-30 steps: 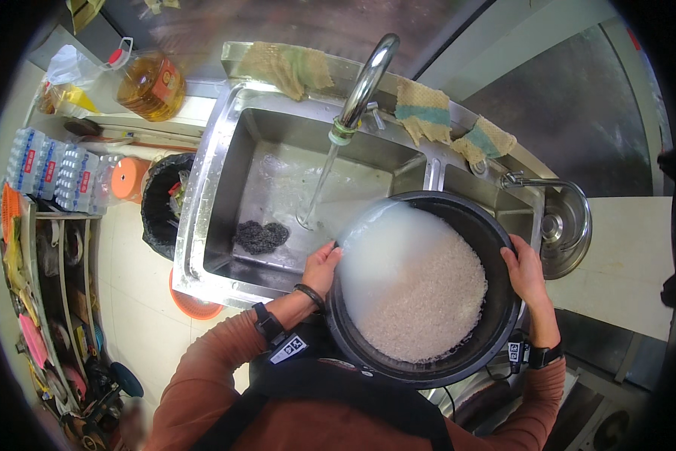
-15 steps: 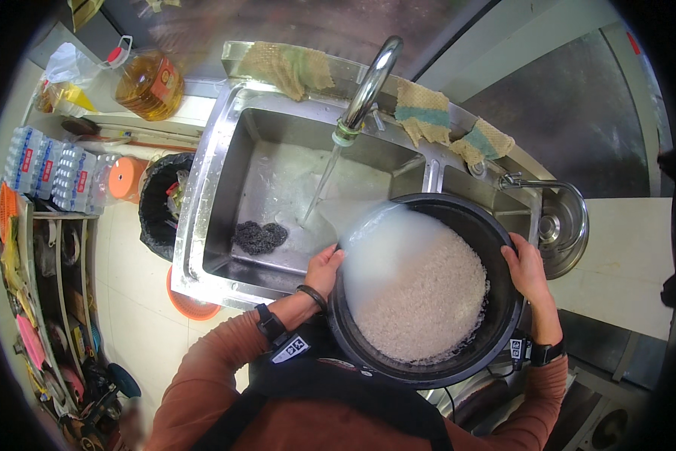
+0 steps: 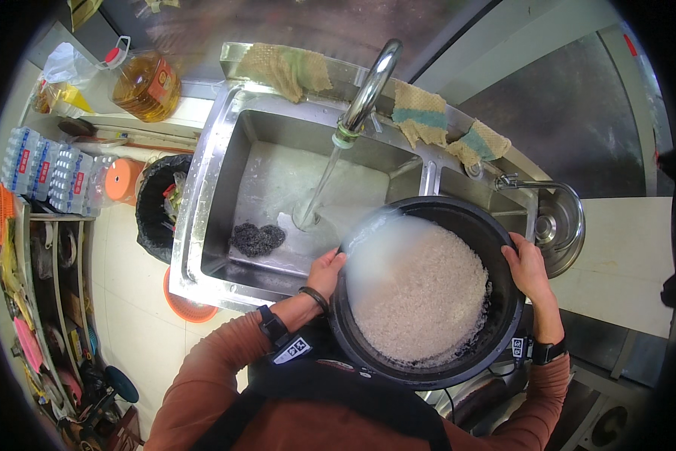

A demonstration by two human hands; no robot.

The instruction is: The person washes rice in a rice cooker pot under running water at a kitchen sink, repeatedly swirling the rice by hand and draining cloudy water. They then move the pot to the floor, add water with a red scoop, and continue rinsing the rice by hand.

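Cloudy white water has drawn back toward the upper-left side of the large round black pot since the earlier frame, leaving more of the pale, wet, grainy rice uncovered, while the grip looks much the same. The pot is tilted toward the stainless-steel double sink, apparently so that liquid spills over the low side into the left basin while the heavier grains stay behind.

Both hands are closed on the pot's rim at opposite sides: the left hand beside the pouring edge, the right hand with its thumb over the rim. That spacing likely steadies a heavy load and leaves the spill path free. Whether the pot also rests on the sink's front edge cannot be told.

A tall curved chrome tap runs a thin stream into the left basin, apart from the pot. A dark wiry scouring pad lies in that basin's near-left part, clear of the pour. The pot hides part of the smaller right basin. Tan woven cloths with green bands drape along the back ledge; a black-lined bin stands left of the sink.
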